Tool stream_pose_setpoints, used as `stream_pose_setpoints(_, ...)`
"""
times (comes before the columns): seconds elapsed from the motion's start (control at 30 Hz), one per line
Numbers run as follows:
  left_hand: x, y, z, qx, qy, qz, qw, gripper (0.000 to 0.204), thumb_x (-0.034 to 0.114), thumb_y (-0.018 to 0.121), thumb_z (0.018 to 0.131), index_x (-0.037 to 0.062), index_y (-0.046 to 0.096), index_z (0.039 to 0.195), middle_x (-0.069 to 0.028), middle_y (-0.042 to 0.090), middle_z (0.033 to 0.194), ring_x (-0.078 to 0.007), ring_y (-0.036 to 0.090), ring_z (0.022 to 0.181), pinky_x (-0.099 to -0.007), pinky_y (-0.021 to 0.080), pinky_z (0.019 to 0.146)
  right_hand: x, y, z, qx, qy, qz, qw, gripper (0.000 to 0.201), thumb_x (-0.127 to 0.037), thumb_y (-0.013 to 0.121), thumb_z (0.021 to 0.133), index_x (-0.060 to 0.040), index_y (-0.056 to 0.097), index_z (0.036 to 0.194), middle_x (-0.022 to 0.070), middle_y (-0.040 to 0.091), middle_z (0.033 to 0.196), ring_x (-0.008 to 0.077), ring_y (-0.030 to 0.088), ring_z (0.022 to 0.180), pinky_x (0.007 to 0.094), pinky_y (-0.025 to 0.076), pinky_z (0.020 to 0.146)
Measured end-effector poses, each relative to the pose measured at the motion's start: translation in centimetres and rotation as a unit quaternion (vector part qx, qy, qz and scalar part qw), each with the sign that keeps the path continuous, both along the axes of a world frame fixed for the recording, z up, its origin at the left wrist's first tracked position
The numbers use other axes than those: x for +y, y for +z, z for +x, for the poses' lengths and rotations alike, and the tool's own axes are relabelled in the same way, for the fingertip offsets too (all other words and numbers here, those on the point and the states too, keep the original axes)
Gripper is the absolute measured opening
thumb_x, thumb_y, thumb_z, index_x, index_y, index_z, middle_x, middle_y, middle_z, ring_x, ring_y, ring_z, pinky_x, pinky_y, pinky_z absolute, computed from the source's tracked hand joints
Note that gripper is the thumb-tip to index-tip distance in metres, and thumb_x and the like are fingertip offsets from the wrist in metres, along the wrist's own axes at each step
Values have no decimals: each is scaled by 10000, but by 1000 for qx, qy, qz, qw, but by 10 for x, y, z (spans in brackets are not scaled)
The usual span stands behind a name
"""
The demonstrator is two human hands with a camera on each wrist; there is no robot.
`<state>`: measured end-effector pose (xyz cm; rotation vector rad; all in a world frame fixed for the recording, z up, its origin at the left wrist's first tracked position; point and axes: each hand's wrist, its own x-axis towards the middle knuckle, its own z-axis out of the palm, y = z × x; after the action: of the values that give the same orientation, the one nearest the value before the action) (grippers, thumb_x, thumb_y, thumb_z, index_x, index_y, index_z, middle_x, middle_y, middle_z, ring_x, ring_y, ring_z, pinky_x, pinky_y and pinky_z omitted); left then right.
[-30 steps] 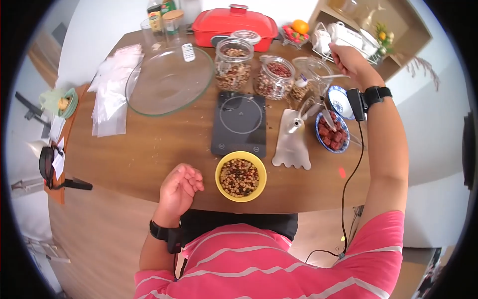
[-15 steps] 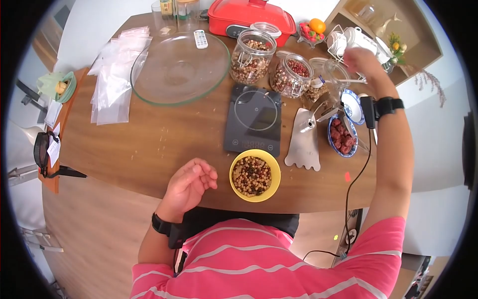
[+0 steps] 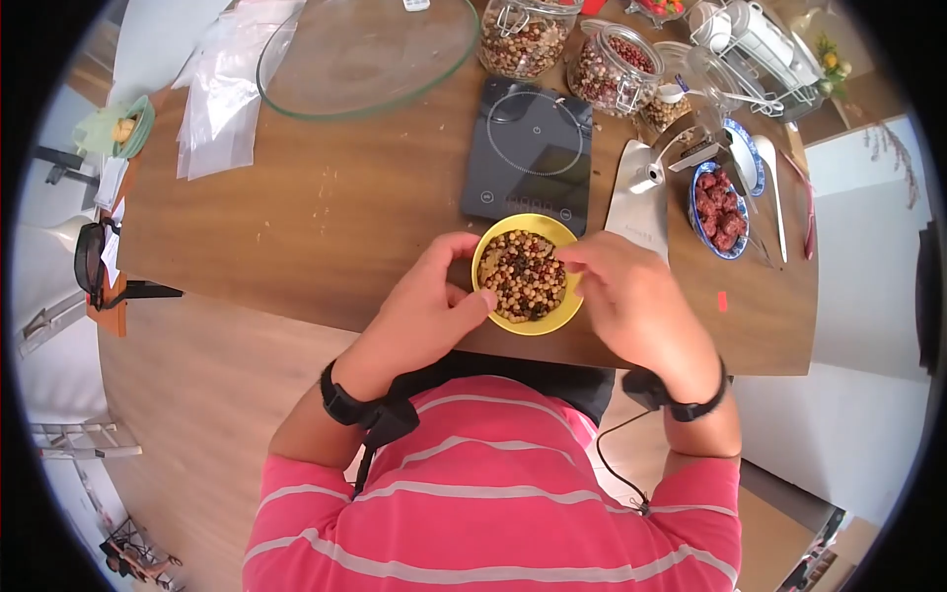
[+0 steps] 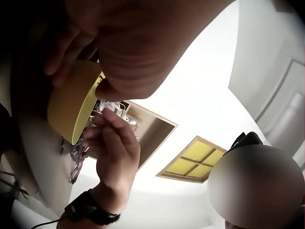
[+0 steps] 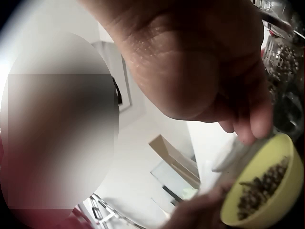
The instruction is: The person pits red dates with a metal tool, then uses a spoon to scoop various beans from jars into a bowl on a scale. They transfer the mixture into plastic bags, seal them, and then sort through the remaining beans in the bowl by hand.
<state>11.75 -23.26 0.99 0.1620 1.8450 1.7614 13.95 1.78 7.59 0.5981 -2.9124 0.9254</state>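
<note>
A yellow bowl (image 3: 487,305) of mixed dried beans (image 3: 523,277) sits near the table's front edge, just below the black induction cooker (image 3: 528,148). My left hand (image 3: 419,311) grips its left side, thumb at the rim and fingers along the outer wall. The left wrist view shows that thumb and the fingers on the bowl's outside (image 4: 71,102). Over the right rim reaches my right hand (image 3: 631,301), its fingers loosely bent. In the right wrist view its fingertips (image 5: 259,126) are right by the rim of the bowl (image 5: 248,176), with nothing seen in them.
Behind stand glass jars of beans (image 3: 523,44) and a jar of reddish beans (image 3: 617,69). To the right are a metal plate-like piece (image 3: 636,197), a blue-patterned bowl of dark red dried fruit (image 3: 720,212) and a white spoon (image 3: 774,183). A large glass dish (image 3: 365,59) and plastic bags (image 3: 222,118) lie left.
My right hand has come down from the dish rack at the back right to the yellow bowl. The left hand has moved right onto the bowl's side. The head view has tilted downward.
</note>
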Motion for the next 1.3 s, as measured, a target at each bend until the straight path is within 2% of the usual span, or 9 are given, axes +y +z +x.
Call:
stream_pose_setpoints(0.3,6,1,9,25,20,-37,999,568,45,659,936,53,453,1465,-48,666,1099,-72,645,775,-250,542,681,-36,-18,-18,-58,4,241,969,230,-47,610,853,37,655,1062,222,673,962,383,703,875,454,574,751)
stream_pose_setpoints(0.37,5,1,8,-1,20,-23,1000,571,91,689,916,29,486,1446,-113,617,1344,-126,693,815,-299,564,732,-35,-17,-24,-81,17,248,965,282,-31,603,847,49,658,1112,226,675,973,389,697,892,464,564,768)
stream_pose_setpoints(0.57,-2,-8,6,-5,-1,56,998,622,64,683,955,18,434,1524,-77,567,1420,-56,640,839,-233,538,740,-37,-19,-46,-281,-11,37,959,286,-194,524,1022,49,673,1049,244,712,1007,402,704,940,462,541,836)
stream_pose_setpoints(0.63,-4,-12,7,-4,-4,68,998,623,68,688,959,12,432,1525,-74,569,1418,-57,643,850,-233,538,756,-38,-23,-45,-372,-39,-54,926,377,-313,497,1096,24,659,1144,103,670,879,201,637,753,325,533,737)
stream_pose_setpoints(0.73,-4,-14,7,3,-6,77,997,626,74,694,963,6,431,1526,-72,573,1410,-59,648,874,-234,538,778,-39,-39,-42,-420,-81,-127,895,378,-333,492,1104,0,663,1156,28,655,917,108,581,761,296,514,712)
stream_pose_setpoints(0.9,-4,-13,8,2,-11,74,997,618,76,697,962,10,439,1519,-70,597,1367,-64,655,894,-235,534,788,-43,-34,-41,-450,-124,-194,863,368,-339,499,1103,-21,652,1211,13,667,978,102,595,794,288,518,683)
stream_pose_setpoints(0.97,-3,-17,10,15,8,53,998,565,113,722,947,34,497,1459,-53,718,1018,-93,679,804,-271,529,692,-41,-33,-44,-475,-124,-197,849,378,-343,505,1100,-20,645,1237,18,671,993,104,600,803,282,522,680)
stream_pose_setpoints(1.07,-3,-13,10,15,13,30,999,532,129,732,941,26,520,1418,-45,721,917,-99,682,798,-275,530,688,-36,-32,-46,-503,-127,-226,824,395,-351,504,1098,-15,644,1251,37,681,1019,116,632,841,274,547,678)
stream_pose_setpoints(1.3,-3,-21,8,13,29,35,999,420,127,725,948,-4,549,1305,-81,672,1061,-105,673,859,-268,541,682,-24,-6,-39,-491,-168,-351,779,463,-376,535,1086,45,601,1267,121,651,1181,233,696,982,372,633,724)
